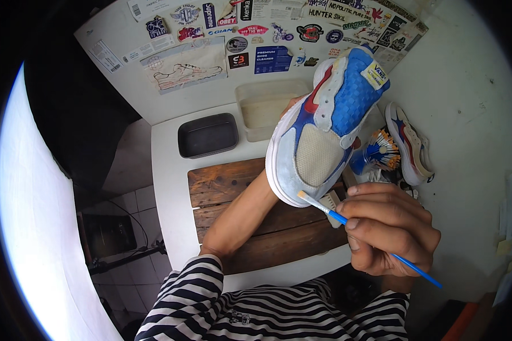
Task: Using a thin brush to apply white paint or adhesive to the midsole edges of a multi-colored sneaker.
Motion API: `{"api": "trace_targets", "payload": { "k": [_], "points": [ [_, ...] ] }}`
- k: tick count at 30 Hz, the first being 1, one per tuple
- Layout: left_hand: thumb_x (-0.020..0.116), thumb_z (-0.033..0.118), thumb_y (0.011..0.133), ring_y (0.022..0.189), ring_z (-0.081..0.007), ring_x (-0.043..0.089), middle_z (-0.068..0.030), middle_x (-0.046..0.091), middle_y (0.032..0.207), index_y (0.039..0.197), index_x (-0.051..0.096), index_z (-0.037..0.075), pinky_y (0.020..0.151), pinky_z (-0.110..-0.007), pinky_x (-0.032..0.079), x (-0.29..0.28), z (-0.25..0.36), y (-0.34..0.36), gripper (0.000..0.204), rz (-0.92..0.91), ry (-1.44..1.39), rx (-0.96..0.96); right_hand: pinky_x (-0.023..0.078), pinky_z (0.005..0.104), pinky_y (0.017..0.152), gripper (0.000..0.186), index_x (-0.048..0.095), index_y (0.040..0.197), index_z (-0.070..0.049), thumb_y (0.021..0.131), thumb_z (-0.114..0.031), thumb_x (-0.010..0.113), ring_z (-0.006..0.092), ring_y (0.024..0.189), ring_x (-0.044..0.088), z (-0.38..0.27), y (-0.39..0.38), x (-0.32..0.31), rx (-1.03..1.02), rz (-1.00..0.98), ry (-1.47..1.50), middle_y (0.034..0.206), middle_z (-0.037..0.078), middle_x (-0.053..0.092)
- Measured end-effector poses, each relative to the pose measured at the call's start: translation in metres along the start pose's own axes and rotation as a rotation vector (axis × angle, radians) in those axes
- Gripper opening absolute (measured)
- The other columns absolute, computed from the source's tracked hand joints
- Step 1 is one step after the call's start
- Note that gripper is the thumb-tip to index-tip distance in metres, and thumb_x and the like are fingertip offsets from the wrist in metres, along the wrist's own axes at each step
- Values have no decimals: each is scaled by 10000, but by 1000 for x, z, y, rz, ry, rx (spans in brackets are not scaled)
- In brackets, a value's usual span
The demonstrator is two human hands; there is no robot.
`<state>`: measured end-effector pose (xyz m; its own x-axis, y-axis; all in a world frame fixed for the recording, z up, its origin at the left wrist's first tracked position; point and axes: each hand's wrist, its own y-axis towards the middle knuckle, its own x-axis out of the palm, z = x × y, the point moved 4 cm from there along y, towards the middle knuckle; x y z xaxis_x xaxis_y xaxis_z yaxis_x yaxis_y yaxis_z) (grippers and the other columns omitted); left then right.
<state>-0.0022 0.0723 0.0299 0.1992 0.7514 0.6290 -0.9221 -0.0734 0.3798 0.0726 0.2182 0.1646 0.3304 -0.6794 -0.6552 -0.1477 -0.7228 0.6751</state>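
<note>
Currently two hands in view, both the person's own. Left hand [292, 108] is mostly hidden behind one sneaker [324, 125], white, blue and red with a woven blue tongue; only fingertips show at the shoe's far edge, so it is gripping the shoe from behind and holding it up over the table, toe toward the camera. Right hand [388, 227] pinches one thin blue-handled paintbrush [347, 221] between thumb and fingers, other fingers curled in; the pale bristle tip touches the toe edge of the held sneaker. Second sneaker [409, 142] of the same colours lies on its side on the white table [168, 187], to the right, well apart from the held one. Between the two shoes sits one brush with blue, orange and white bristles [381, 150]. One scrub brush [331, 200] with pale bristles lies just under the toe, partly hidden. Two trays at the back: one dark grey [208, 134], one pale translucent [264, 105], side by side. One wooden board [250, 221] lies under the left forearm. Wall behind carries many stickers and one shoe sketch [188, 71]. Both sleeves are black-and-white striped.
</note>
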Motion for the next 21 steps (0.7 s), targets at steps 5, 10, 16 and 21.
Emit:
{"api": "trace_targets", "payload": {
  "k": [5, 10, 16, 21],
  "points": [
    [561, 283, 1021, 1142, -279, 630, -189, 582, 1307, 1417, 444, 23, 881, -412, 585, 7, -6, 3, 489, -24, -197, -48, 632, 448, 764, 179, 624, 985, 22, 829, -4, 706, 291, 770, 726, -4, 2, -6, -24, 25, -26, 894, 191, 697],
    [559, 288, 1021, 1148, -278, 626, -190, 580, 1311, 1416, 446, 22, 892, -418, 581, 5, -2, 0, 489, -29, -373, -88, 629, 444, 755, 177, 635, 984, 13, 821, -6, 700, 289, 769, 725, 0, 1, 1, 5, -8, -16, 892, 182, 698],
    [555, 294, 1022, 1156, -276, 621, -190, 578, 1315, 1415, 449, 21, 905, -425, 575, 8, -1, -2, 490, -44, -587, -144, 628, 445, 735, 162, 634, 964, -1, 811, 7, 685, 282, 727, 716, -1, 6, -2, -31, 25, -25, 842, 171, 694],
    [553, 299, 1023, 1162, -274, 617, -191, 576, 1319, 1415, 451, 20, 915, -431, 571, 10, -6, 5, 491, -52, -769, -186, 622, 443, 707, 97, 612, 936, 17, 843, 3, 637, 264, 680, 700, 7, -7, -9, 16, 155, 45, 788, 175, 683]
  ]
}}
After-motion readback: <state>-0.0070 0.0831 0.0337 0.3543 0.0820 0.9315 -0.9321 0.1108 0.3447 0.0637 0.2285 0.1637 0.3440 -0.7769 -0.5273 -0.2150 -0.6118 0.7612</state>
